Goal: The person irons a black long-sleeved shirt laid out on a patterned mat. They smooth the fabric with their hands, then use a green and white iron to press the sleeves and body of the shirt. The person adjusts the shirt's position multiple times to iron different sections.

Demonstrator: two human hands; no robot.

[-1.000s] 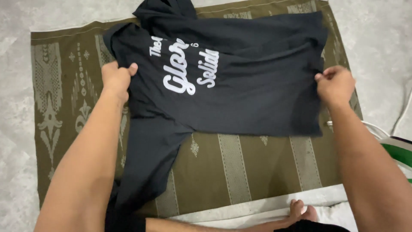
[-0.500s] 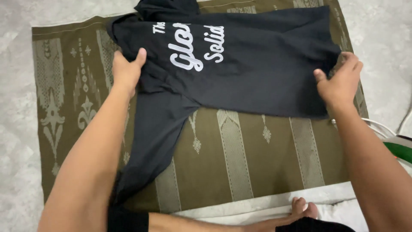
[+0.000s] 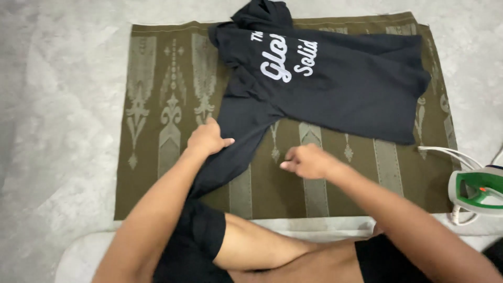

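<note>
While flat, left hand (image 3: 209, 137) (on shirt (image 3: 335, 78))

Lighting is even and moderately bright, diffuse, with no single source identifiable. Shadows are soft and faint: a weak one lies just under the left hand (image 3: 208, 139) where its fingers meet the dark shirt (image 3: 319, 73), and another beneath the right hand (image 3: 309, 161) on the olive patterned mat (image 3: 157, 120). No hard glare anywhere; the grey floor (image 3: 63, 105) beyond the left fingers reads pale and slightly washed. The shirt is so dark that its folds lose detail. The right hand's fingertips are smeared by motion blur. The white and green iron (image 3: 479, 191), far to the right of the right fingers, is soft at the frame edge. Mat borders bow slightly, indicating mild wide-angle distortion.
</note>
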